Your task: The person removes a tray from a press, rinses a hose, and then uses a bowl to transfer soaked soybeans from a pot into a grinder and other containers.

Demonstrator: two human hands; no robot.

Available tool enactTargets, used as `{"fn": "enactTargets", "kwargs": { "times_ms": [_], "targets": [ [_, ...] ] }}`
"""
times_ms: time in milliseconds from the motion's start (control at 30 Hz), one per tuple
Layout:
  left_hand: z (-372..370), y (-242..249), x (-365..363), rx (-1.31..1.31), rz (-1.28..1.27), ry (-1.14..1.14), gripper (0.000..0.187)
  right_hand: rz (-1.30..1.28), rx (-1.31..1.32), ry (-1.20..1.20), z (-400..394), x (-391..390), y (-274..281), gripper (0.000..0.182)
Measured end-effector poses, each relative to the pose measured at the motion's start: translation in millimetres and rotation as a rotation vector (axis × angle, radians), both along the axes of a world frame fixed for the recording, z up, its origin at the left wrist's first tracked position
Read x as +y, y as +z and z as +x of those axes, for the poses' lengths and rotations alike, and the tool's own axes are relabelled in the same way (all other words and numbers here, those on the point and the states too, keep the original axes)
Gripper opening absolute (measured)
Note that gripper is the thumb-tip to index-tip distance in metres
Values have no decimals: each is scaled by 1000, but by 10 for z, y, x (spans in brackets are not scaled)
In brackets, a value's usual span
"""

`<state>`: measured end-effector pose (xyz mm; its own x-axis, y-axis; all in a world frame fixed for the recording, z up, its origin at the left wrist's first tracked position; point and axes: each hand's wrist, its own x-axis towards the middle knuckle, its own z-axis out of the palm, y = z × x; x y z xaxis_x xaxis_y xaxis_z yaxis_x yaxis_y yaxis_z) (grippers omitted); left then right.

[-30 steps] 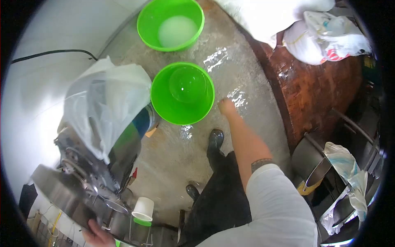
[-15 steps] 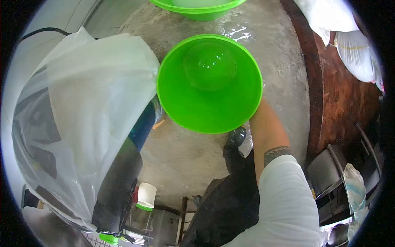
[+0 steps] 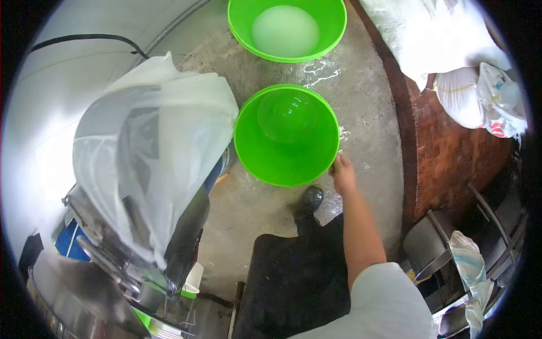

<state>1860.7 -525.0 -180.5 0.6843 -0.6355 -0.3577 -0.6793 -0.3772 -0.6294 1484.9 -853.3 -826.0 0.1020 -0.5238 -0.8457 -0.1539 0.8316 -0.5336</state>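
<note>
A green plastic basin [image 3: 288,164] with a little clear water pooled at its far side is tilted toward me. My right hand [image 3: 342,170] is closed on its right rim, with the arm stretched forward. My left hand is out of sight. Beyond this basin, a second green basin [image 3: 243,28] sits on the wet concrete floor [image 3: 361,113] with cloudy white liquid in it.
To the left, a large bulky thing stands under a translucent plastic sheet [image 3: 186,130], right beside the basin. White sacks [image 3: 435,39] are at the upper right, along a reddish-brown surface [image 3: 446,164]. Chairs [image 3: 429,243] stand at the lower right. My boot [image 3: 312,198] shows below the basin.
The held basin looks smaller and farther from my head, and my right hand now shows at its rim. My view has tilted up, bringing more of the second basin into sight.
</note>
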Motion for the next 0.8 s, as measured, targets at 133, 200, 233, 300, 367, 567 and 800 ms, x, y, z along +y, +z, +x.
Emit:
{"fn": "enactTargets", "kwargs": {
  "times_ms": [133, 200, 233, 300, 367, 567, 800],
  "targets": [
    [-58, -378, -677, 292, -705, -7, 26, 141, -84, -138, 2, 123, 434, 61],
    [-160, -351, -1028, 478, -793, 228, 33, -2, 241, 326, 187, 310, 295, 63],
    [-142, -333, -995, 474, -802, 223, 33, -12, 236, 324, 374, 281, 425, 63],
    [-118, -395, -867, 397, -747, 164, 28, -81, 352, 377, 702, 175, 735, 57],
    [-145, -438, -935, 417, -774, 170, 27, -57, 384, 235, 730, 194, 667, 48],
    [-147, -337, -1203, 529, -740, 162, 20, 42, 447, -37, 113, -41, 533, 28],
    [-119, -377, -1106, 487, -716, 17, 23, 144, -57, -664, 573, -849, 1068, 82]
  ]
}}
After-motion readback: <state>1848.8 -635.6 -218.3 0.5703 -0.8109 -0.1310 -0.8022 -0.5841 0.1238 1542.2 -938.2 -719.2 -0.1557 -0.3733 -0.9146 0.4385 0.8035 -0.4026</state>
